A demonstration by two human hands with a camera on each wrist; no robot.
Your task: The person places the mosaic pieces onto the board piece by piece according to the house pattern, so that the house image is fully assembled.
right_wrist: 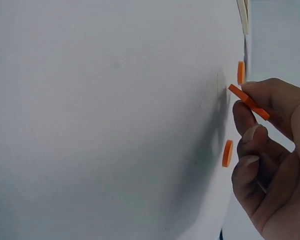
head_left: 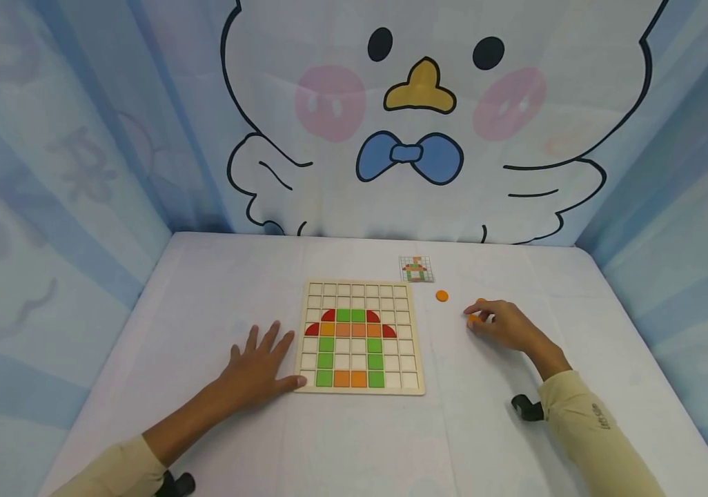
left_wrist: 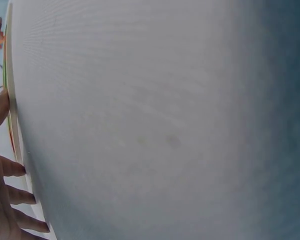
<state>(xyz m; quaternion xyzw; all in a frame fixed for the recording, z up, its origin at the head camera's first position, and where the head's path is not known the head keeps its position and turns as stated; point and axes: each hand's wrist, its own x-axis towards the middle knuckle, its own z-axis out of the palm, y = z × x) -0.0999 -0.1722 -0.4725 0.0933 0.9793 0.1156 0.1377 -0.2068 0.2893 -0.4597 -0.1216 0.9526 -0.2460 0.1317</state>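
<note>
A square wooden grid board (head_left: 416, 359) lies flat, with green, orange and red pieces forming a mushroom-like shape in its cells. My left hand (head_left: 257, 369) is spread on the cloth at the board's left side, its thumb touching the lower left corner. To the right of the board, my right hand (head_left: 503, 326) pinches a flat orange piece (right_wrist: 249, 101) between thumb and fingers; its full outline is hidden. A round orange piece (head_left: 442, 296) lies between board and hand. Another orange piece (head_left: 482, 299) sits just behind the right fingers, partly covered.
Above the board's upper right corner lies a small pattern card (head_left: 416, 269) with a similar coloured figure on a grid. White cloth (head_left: 354, 449) covers the table. A printed curtain (head_left: 416, 207) with a cartoon figure hangs at the back, and blue curtains flank both sides.
</note>
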